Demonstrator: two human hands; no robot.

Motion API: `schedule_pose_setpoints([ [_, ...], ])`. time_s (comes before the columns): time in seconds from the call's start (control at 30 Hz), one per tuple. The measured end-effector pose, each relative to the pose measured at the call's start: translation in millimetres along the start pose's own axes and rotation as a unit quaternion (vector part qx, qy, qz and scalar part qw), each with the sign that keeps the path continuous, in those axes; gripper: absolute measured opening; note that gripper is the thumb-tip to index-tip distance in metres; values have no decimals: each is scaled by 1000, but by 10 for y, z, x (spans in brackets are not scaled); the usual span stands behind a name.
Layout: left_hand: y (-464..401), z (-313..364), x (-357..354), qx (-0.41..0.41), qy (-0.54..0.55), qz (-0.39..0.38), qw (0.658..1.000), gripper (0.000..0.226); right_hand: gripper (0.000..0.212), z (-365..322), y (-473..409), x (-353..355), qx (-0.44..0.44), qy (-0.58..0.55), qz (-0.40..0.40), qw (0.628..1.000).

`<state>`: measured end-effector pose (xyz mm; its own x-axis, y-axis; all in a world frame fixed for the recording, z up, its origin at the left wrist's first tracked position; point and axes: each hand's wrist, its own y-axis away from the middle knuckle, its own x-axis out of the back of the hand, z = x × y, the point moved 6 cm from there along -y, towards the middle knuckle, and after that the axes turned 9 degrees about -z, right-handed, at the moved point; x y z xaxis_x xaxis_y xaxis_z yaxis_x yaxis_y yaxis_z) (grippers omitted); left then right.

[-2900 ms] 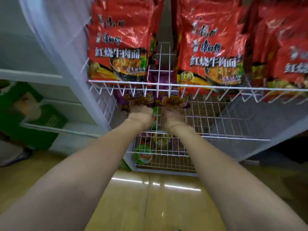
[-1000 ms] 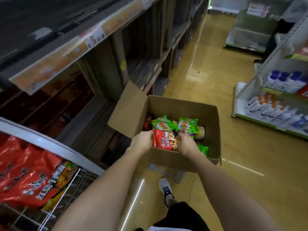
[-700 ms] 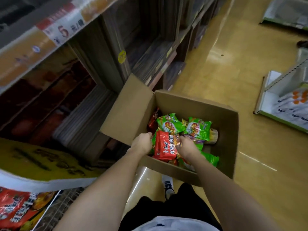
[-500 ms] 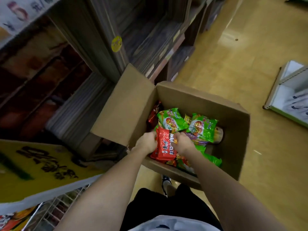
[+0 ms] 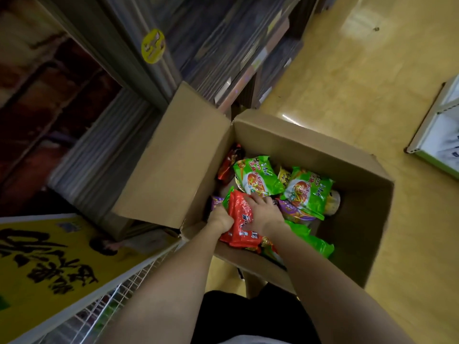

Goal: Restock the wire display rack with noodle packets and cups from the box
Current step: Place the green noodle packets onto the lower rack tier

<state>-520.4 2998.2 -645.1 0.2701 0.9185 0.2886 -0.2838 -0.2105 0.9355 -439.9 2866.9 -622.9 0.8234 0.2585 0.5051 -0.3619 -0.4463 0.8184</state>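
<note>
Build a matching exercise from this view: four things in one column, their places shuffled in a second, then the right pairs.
1. red packet
2. yellow sign
3. noodle cup
4. round yellow sticker

A. on the shelf upright
B. gripped by the left hand and right hand
C. atop the wire rack
D. in the box, beneath a green packet

Pairs: 1-B, 2-C, 3-D, 4-A

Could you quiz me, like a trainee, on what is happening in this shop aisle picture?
1. True or false: both hands touch the red noodle packet.
2. Which colour are the two packets lying on top in the cardboard box? A blue, B green, C white.
3. What stands at lower left, under the yellow sign?

Key: 1 true, left hand and right hand. 2 B, green noodle packets. 3 the wire display rack.
</note>
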Motion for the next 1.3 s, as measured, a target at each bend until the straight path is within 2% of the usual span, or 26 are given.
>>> schedule_pose_setpoints([
  [0.1,-129,-111,-57,33,81,5,996,32,111,-105,-3,-25,9,6,-34,999],
  [0.17,-136,-136,-87,32,90,13,995,25,109,-183,12,-60,0,20,-34,999],
  [0.33,-27,-116,-171,7,88,26,996,44,102,-266,75,-151,-74,49,11,996],
  [0.4,-17,-146,-178,-1,88,26,996,45,100,-273,116,-169,-92,60,28,994],
  [0.6,91,-48,-134,-47,32,9,998,33,71,-357,414,39,-83,71,53,993],
  [0.67,206,46,-96,-78,8,7,997,32,54,-357,525,117,-85,76,64,991],
  [0.8,485,106,41,-125,-30,29,991,39,36,-331,776,160,-109,81,101,986],
  [0.97,763,115,268,-166,-60,58,983,40,42,-408,1023,190,-140,80,147,976],
  [1.2,1073,115,590,-220,-53,86,970,27,49,-577,1429,380,-153,21,231,961],
  [1.3,1133,103,675,-245,-42,89,965,28,44,-586,1569,444,-156,-19,260,953],
])
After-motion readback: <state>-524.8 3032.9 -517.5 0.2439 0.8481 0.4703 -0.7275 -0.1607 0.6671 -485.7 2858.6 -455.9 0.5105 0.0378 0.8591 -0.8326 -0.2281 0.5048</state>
